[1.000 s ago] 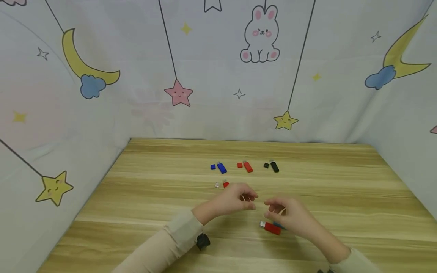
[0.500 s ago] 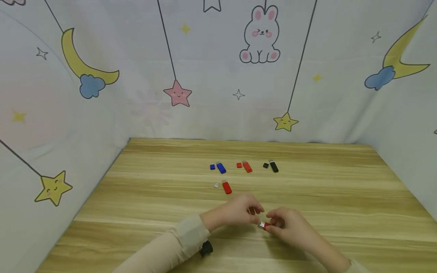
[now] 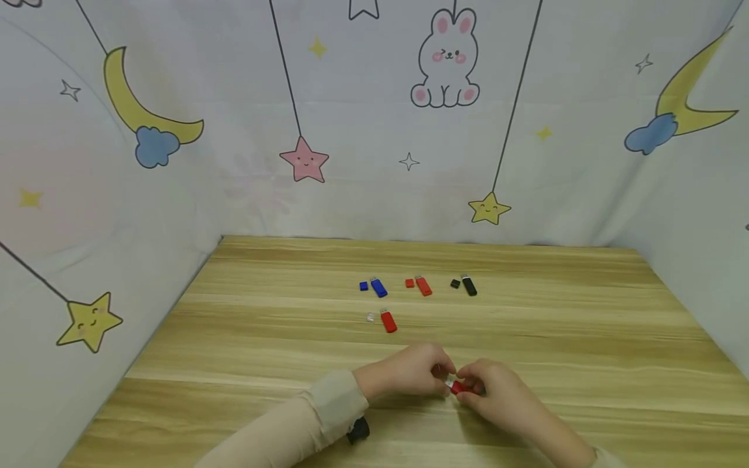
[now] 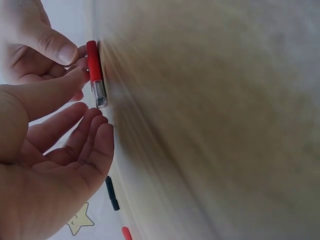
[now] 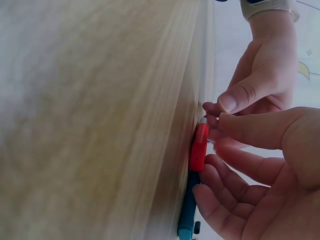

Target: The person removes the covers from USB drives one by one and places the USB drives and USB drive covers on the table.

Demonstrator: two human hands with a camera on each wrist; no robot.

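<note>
A red USB flash drive [image 3: 459, 387] with a bare metal plug lies low over the wooden table between the two hands. My right hand [image 3: 502, 393] pinches its red body with thumb and fingertips. My left hand [image 3: 417, 370] is curved around the plug end; in the left wrist view its thumb and fingers [image 4: 102, 150] stand apart, with the plug near the gap. Just beyond the drive's rear end lies a teal flash drive [image 5: 186, 212], seen in the right wrist view and mostly covered by the right hand in the head view.
Ahead on the table [image 3: 281, 364] lie a blue flash drive [image 3: 379, 288], a red one [image 3: 424, 286] and a black one [image 3: 469, 286], each beside its cap. Nearer lies another red drive [image 3: 389, 321] with a clear cap [image 3: 370, 317]. White patterned cloth walls surround the table.
Both hands have come down and towards the viewer, and the right has closed on the red flash drive. The left hand has moved right to its plug, uncovering the other red drive.
</note>
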